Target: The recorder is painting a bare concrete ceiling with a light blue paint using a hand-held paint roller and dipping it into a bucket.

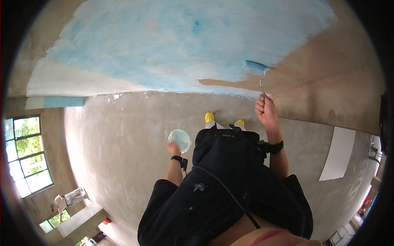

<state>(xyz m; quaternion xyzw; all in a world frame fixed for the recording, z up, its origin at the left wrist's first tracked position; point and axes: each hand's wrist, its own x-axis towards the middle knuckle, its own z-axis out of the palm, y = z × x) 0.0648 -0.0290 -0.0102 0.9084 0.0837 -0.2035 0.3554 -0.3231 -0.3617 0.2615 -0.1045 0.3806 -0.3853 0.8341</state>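
My right hand (266, 110) is closed around the handle of a paint roller (254, 65), raised in front of me. The roller's blue sleeve lies against the wall, at the right lower part of a patchy light-blue painted area (164, 45). Beside the sleeve, a strip of bare brown wall (234, 83) shows between painted parts. Low at my left side, my left hand (174, 148) grips the rim of a round paint bucket (179, 139) with pale bluish contents. Its fingers are partly hidden by the bucket and the hand itself.
Grey concrete floor (131, 135) spreads around my yellow-tipped shoes (209, 117). A white board (338, 153) lies to the right. At the left are a window (28, 151), a blue-and-white panel (61, 102) by the wall and another person (67, 199) near a long pale slab (81, 219).
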